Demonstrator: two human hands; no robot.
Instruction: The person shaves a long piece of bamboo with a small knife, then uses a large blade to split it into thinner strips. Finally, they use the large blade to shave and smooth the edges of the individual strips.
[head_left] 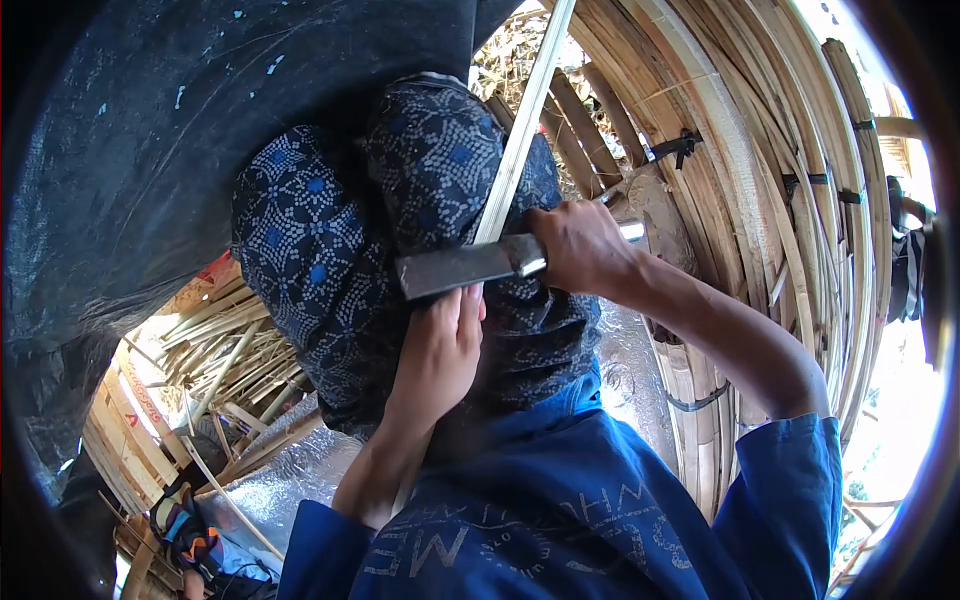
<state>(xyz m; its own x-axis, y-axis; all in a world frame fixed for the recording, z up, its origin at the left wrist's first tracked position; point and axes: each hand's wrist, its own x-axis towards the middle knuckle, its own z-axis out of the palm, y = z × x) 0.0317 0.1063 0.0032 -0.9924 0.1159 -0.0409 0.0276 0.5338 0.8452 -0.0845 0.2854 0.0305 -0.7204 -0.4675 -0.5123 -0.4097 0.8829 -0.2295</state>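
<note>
Slatted wall [725, 150]; knife [455, 271] in right hand [588, 248] across pale strip [526, 130]

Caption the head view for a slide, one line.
Right hand holds a broad-bladed knife across a long pale strip, left hand close to the blade.

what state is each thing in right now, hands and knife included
knife: unsheathed, crossing over the pale strip
pale strip: unbroken above the knife
right hand: closed around the knife
left hand: closed on the pale strip
black tie: knotted
dark sheet: creased
</note>
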